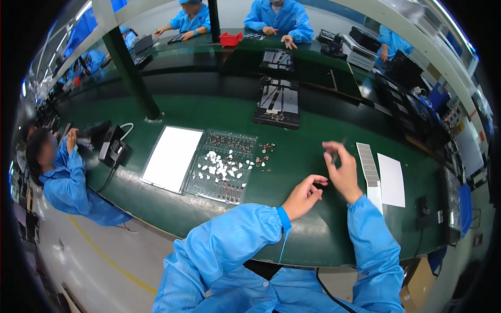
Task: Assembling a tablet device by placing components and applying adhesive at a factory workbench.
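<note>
Above the green bench, my left hand point(302, 198) is loosely curled, thumb and fingers apart, and nothing shows in it. Just to its right, my right hand point(344, 175) is raised with fingers bent around a thin dark tool point(344, 141); its kind is too small to tell. Nearest to this hand lies a strip of grey labels point(367, 160) on white backing, with a white sheet point(391, 180) beside it. Left of my hands, a clear tray point(214, 192) holds rows of small round parts with leads and scattered white bits point(222, 166). More small parts point(265, 151) lie by its right edge.
A white panel point(172, 159) lies left of the tray. Ahead, opened flat devices point(277, 101) rest on the dark strip. A green post point(133, 78) rises from the bench. A black box with a cable point(113, 148) sits left. Co-workers in blue point(279, 21) work opposite and at left.
</note>
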`<state>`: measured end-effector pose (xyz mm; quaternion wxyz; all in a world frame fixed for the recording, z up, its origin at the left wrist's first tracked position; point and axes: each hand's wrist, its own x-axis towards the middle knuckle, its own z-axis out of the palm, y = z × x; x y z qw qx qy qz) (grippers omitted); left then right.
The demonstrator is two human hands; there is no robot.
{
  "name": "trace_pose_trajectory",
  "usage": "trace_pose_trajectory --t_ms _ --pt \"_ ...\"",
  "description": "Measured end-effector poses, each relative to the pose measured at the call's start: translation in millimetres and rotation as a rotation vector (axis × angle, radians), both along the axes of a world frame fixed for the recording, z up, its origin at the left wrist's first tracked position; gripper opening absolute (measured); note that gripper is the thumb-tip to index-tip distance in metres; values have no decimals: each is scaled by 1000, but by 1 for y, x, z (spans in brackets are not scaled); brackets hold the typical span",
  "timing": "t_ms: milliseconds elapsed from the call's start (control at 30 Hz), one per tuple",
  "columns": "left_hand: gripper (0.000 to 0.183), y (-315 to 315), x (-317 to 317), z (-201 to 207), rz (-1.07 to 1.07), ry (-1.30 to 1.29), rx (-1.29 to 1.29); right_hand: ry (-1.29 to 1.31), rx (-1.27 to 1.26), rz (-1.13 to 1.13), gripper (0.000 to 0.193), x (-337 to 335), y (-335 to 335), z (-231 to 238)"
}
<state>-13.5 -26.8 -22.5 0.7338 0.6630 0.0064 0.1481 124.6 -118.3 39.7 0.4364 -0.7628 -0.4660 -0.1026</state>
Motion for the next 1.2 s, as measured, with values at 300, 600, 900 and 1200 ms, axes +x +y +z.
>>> trace_pose_trajectory --t_ms 300,600,900,1200 --pt "25 -2 -7 7 -49 27 -85 -354 -312 -84 24 171 172 45" --pt "21 -4 -15 18 -86 76 -39 -598 -614 -151 28 276 305 15" --pt "13 -1 -17 22 -122 102 12 -827 -741 127 29 309 343 1" --pt "16 0 -18 23 -95 79 9 -893 -742 168 42 338 306 24"
